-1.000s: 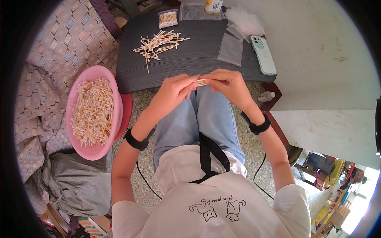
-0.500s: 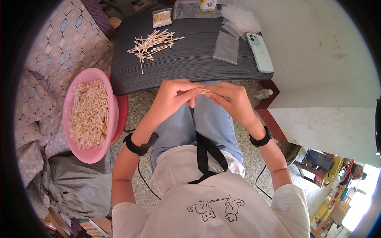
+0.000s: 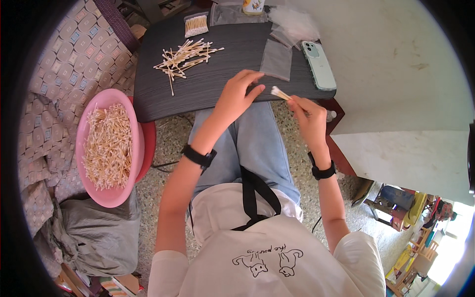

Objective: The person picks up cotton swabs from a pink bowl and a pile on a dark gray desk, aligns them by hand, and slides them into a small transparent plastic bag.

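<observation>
- Parted since half a second ago, when they met over my lap: my left hand [image 3: 237, 94] has gone forward to the table's near edge, while my right hand [image 3: 309, 117] has drawn off to the right.
- My left hand is loosely spread, thumb apart from the curved fingers, holding nothing that I can see.
- My right hand pinches a small bundle of white-tipped wooden cotton swabs [image 3: 281, 94] between thumb and fingers, white ends toward my left hand; those ends were hidden before.
- To my left, an oval pink plastic basin [image 3: 113, 199] is heaped with loose swabs [image 3: 109, 146].
- On the dark, wood-grained table [image 3: 203, 89], a small see-through plastic bag [image 3: 196, 25] is packed with swabs in line.
- Just nearer me, a scattered swab pile [image 3: 185, 57] lies as before.
- A flat see-through bag [image 3: 276, 59] lies near a pale green phone [image 3: 319, 66], with a heap of bags [image 3: 294, 24] behind.
</observation>
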A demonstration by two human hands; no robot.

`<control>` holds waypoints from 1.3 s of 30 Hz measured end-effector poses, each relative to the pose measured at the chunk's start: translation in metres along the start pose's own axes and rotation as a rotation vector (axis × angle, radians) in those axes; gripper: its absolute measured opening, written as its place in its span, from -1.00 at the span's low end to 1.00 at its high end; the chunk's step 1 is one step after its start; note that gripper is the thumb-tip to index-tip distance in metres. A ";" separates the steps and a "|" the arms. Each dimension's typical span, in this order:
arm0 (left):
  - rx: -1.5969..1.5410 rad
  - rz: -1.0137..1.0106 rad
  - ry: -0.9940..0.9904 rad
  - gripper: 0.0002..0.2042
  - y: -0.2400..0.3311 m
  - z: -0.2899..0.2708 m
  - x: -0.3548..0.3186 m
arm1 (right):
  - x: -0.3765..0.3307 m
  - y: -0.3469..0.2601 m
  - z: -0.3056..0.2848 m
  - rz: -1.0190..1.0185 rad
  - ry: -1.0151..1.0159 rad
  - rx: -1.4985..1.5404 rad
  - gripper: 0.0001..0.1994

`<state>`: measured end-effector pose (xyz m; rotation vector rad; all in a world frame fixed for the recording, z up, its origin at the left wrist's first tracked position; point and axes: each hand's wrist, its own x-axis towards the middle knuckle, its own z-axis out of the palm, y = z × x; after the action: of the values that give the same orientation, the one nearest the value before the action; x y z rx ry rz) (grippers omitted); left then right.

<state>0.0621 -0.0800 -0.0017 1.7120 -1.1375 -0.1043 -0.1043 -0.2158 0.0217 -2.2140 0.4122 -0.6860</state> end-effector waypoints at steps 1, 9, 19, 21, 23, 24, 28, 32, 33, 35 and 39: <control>0.002 0.000 0.004 -0.73 -0.004 0.006 0.004 | 0.000 0.004 0.000 0.085 0.048 0.004 -0.84; 0.593 0.206 0.061 -0.86 -0.006 0.021 0.000 | -0.006 0.010 -0.001 0.186 0.100 0.027 -0.83; 0.548 0.085 0.110 -0.94 0.004 0.011 -0.015 | -0.009 -0.002 0.029 0.146 0.031 0.024 -0.85; 0.345 -0.050 0.135 -0.94 0.002 0.012 -0.016 | -0.005 -0.003 0.033 0.127 0.034 0.016 -0.85; 0.362 -0.035 0.138 -0.94 0.000 0.011 -0.015 | -0.003 -0.003 0.035 0.110 0.039 0.007 -0.85; 0.380 -0.020 0.140 -0.93 0.000 0.011 -0.015 | -0.002 -0.002 0.036 0.126 0.035 0.000 -0.85; 0.370 -0.001 0.135 -0.92 0.001 0.013 -0.015 | -0.002 -0.003 0.037 0.144 0.037 0.037 -0.85; 0.231 -0.056 0.163 -0.91 0.003 0.013 -0.018 | 0.004 -0.005 0.039 0.152 0.024 -0.002 -0.85; 0.191 -0.062 0.163 -0.91 0.005 0.013 -0.018 | 0.006 -0.006 0.039 0.129 0.027 -0.026 -0.85; 0.136 -0.058 0.162 -0.91 0.011 0.015 -0.019 | 0.011 -0.007 0.042 0.107 0.033 -0.052 -0.85; 0.096 -0.011 0.157 -0.91 0.014 0.017 -0.027 | 0.016 -0.014 0.050 0.090 0.055 0.058 -0.86</control>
<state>0.0293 -0.0724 -0.0105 1.7776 -1.0307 0.0782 -0.0608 -0.1853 0.0095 -2.1125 0.5106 -0.7026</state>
